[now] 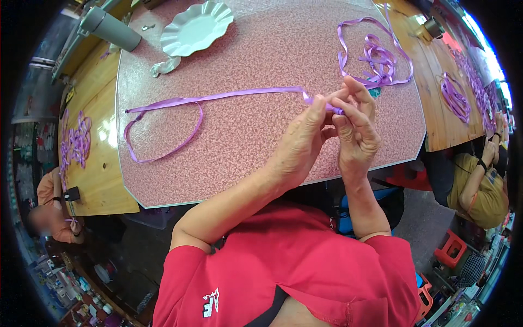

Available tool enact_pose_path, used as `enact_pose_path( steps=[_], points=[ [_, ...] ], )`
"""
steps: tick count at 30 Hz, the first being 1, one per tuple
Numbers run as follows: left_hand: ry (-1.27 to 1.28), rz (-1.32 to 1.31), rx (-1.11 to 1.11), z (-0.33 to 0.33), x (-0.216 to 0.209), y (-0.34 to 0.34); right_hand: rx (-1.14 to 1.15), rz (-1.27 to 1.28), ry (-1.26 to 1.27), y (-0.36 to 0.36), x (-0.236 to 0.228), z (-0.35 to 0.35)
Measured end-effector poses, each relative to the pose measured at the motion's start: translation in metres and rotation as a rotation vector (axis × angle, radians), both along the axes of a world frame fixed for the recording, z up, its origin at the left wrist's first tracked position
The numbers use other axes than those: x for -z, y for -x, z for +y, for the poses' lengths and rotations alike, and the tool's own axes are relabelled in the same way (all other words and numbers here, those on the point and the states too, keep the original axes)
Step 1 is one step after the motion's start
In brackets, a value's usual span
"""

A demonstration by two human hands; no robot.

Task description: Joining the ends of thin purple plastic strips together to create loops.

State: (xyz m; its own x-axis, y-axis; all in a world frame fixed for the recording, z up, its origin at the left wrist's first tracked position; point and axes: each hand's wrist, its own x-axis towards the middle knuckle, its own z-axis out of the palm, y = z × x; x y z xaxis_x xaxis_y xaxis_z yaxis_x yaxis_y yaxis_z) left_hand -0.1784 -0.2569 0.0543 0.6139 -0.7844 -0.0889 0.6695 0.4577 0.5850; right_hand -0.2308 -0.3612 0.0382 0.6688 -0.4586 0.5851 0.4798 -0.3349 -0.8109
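A purple ribbon (239, 95) lies on the pink speckled table (256, 141), its long axis running nearly level from a loop at the left of the frame to the hands right of centre, rising slightly toward them. Its right end is pinched between the fingertips of both hands. The left hand (301, 143) is closed narrowly, thumb and forefinger gripping the ribbon. The right hand (357, 128) holds it too, upper fingers loosely spread. A tangled ribbon heap (378, 60) lies just beyond, and a white scalloped plate (196, 28) sits at upper left.
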Motion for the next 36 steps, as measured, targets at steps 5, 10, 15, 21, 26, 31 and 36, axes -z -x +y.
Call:
enact_pose_path(
  steps=[5,10,15,21,26,31,36],
  points=[
    [0.052,0.192,0.0,0.001,0.005,-0.005,0.004,0.013,0.017,0.005,0.009,-0.006],
    [0.008,0.353,-0.138,0.022,0.012,-0.04,-0.486,-0.249,-0.913,0.017,0.0,-0.057],
    [-0.016,0.302,-0.392,0.071,0.019,-0.087,-0.614,-0.418,-1.097,0.058,-0.006,-0.149],
    [-0.138,0.149,-0.604,0.126,0.029,-0.127,-0.467,-0.406,-1.151,0.095,0.012,-0.206],
    [-0.148,0.213,-0.759,0.151,0.04,-0.148,-0.388,-0.428,-1.189,0.115,0.043,-0.244],
    [-0.062,-0.072,-0.625,0.138,0.031,-0.127,-0.442,-0.337,-1.024,0.104,0.03,-0.235],
    [-0.325,-0.424,-0.486,0.099,-0.006,-0.08,0.046,0.158,-0.566,0.04,-0.022,-0.131]
  ],
)
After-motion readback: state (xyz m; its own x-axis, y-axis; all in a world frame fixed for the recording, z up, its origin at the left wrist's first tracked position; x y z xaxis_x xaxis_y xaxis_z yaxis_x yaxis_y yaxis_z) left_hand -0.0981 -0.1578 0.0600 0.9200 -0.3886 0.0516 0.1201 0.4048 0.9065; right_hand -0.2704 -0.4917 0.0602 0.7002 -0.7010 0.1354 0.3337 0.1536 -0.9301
